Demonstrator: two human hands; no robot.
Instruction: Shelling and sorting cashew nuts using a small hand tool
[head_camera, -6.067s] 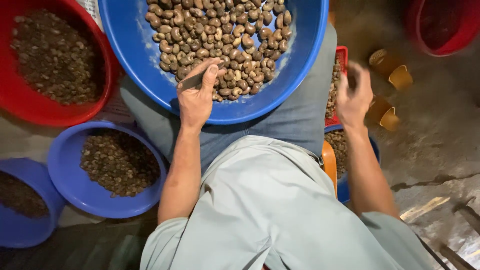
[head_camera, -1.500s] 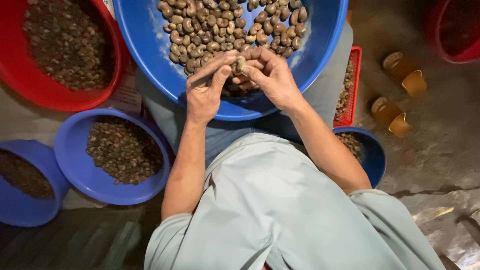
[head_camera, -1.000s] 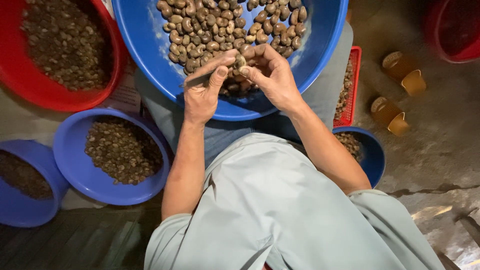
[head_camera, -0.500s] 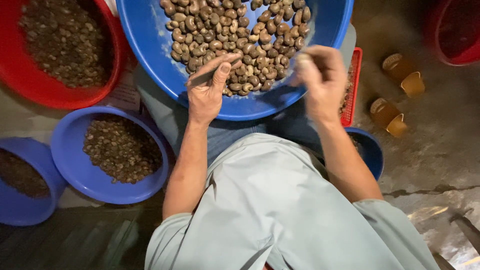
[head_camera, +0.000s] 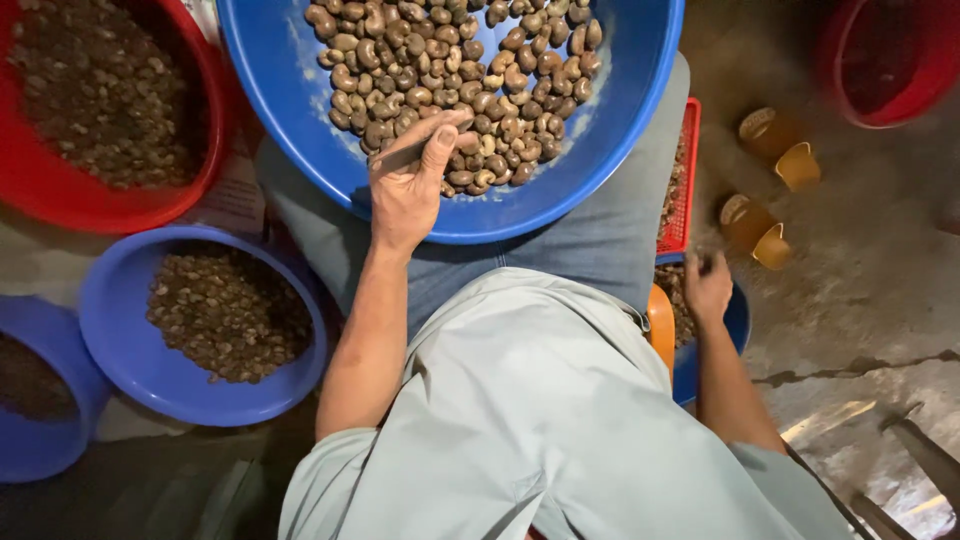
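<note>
Left hand (head_camera: 408, 190) grips a small knife (head_camera: 402, 156) over nuts (head_camera: 460, 80) in the lap basin (head_camera: 300, 100) (tilt risks spillage). Right hand (head_camera: 708, 287) reaches the side bowl (head_camera: 738, 318); grip unclear.

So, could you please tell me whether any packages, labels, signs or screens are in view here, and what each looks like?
Printed sheet: flat on the floor between the red basin and the smaller blue bowl, pale with faint print, mostly hidden.
No packages, signs or screens show; only open basins, bowls and two small yellow cups.
</note>
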